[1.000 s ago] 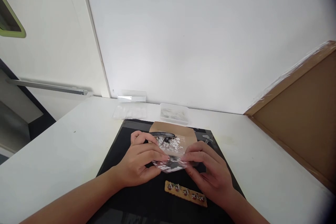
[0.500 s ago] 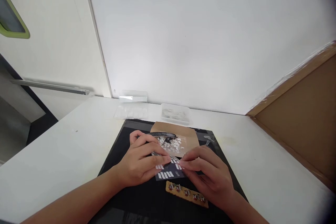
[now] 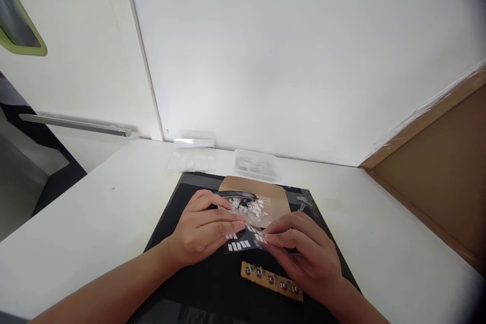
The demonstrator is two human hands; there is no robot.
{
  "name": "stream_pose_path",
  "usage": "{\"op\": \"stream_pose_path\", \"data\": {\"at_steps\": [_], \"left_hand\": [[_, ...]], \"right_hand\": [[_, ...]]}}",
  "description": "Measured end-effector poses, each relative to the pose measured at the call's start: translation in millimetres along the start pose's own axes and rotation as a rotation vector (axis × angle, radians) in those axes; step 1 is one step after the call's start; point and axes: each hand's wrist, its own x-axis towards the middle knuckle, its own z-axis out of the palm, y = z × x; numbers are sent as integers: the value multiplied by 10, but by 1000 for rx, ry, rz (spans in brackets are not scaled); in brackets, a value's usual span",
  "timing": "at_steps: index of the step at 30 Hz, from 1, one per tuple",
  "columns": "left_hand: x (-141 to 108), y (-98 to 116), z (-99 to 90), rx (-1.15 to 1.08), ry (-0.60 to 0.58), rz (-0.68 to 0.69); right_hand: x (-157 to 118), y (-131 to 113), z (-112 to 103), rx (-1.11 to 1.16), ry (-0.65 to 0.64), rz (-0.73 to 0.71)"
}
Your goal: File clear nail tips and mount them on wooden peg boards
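Note:
A small clear sheet with rows of white strips (image 3: 239, 246) is held between my hands over the black mat (image 3: 205, 283). My left hand (image 3: 205, 225) has its fingers pressed together at the sheet's upper left edge. At the right edge, my right hand (image 3: 304, 245) pinches the sheet between thumb and forefinger. Just beyond lies a brown paper (image 3: 279, 202) with a pile of small white pieces (image 3: 256, 207) and a dark curved tool (image 3: 237, 194) on it. A tan strip with several shiny round pieces (image 3: 271, 280) lies nearer, beside my right hand.
At the back of the white table (image 3: 114, 212) are a clear plastic tray (image 3: 192, 159) and a shallow translucent box (image 3: 255, 163). Small clear pieces (image 3: 302, 202) lie at the mat's right. A white wall stands behind, and a brown board (image 3: 436, 182) at the right.
The sheet has tilted and shifted slightly up between my hands. My left fingers have drawn closer together. The whole view has moved slightly.

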Motion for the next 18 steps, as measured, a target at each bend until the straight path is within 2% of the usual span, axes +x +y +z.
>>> {"op": "stream_pose_path", "data": {"at_steps": [9,18], "left_hand": [[74,22,-12,8,49,56],[50,23,-17,17,65,8]], "right_hand": [[4,26,-6,-10,42,-55],[-34,41,-38,-32,55,-59]]}}
